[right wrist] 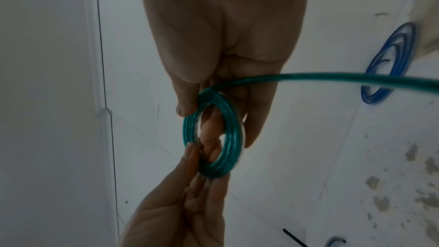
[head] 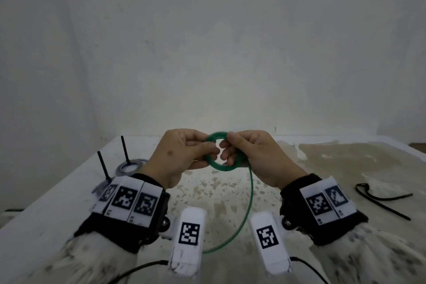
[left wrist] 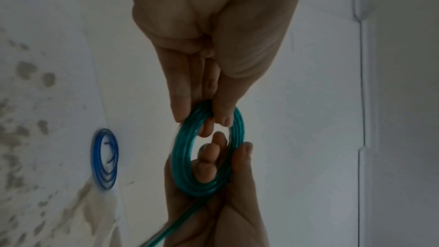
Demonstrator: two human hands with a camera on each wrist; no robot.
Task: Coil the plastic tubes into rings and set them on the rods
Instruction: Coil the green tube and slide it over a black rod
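both hands are holding the green tube [head: 221, 153] above the counter [head: 345, 168], mid-scene. most of the tube is lying wound in a ring of several turns; its free tail [head: 244, 214] is hanging down from the ring's right side and curving toward the near edge.

left hand [head: 182, 157]: grip is pinching the ring's left side, thumb on the near face and fingers [left wrist: 180, 104] behind. right hand [head: 255, 157]: grip is pinching the ring's right side where the tail is leaving it; its fingertips are showing through the ring's opening in the left wrist view.

two black rods [head: 125, 151] are standing upright on the left of the counter, far one and near one [head: 103, 166]. a blue coil [head: 129, 166] is lying flat around the foot of the far rod. another coil [head: 99, 188] is sitting at the near rod's foot, mostly hidden by the left wristband; colour cannot tell.

a black tube [head: 380, 200] is lying loose and uncoiled on the right of the counter, well apart from the hands. counter surface is looking stained brown on the right and in the middle.
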